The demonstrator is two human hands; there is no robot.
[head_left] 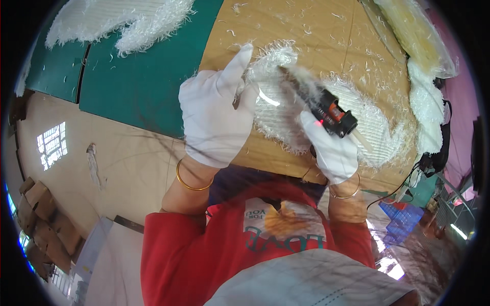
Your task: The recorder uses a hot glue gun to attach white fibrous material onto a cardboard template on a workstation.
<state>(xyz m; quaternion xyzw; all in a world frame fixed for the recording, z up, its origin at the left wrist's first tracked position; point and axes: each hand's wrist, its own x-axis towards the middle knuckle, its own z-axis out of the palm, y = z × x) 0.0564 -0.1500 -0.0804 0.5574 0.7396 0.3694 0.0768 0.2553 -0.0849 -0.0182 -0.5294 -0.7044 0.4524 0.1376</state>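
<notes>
My left hand (217, 115), in a white glove, is closed at the left edge of a white shaggy ribbed piece (273, 97), with one finger stretched upward; its fingertips are partly hidden. In my gloved right hand (332, 150) is a black electric clipper (329, 109) with an orange part and a small red light. Its far end points up and left over the shaggy piece, where loose white fibres blur around it. A second ribbed white piece (370, 122) lies just right of the clipper on the brown board (306, 25).
White shaggy material (122, 20) lies on the green table top (138, 86) at the far left. Clear plastic bags (416, 35) and more white fuzz (426, 107) line the right edge. White clippings dot the board. A black cable (395, 191) and blue crate (400, 219) are lower right.
</notes>
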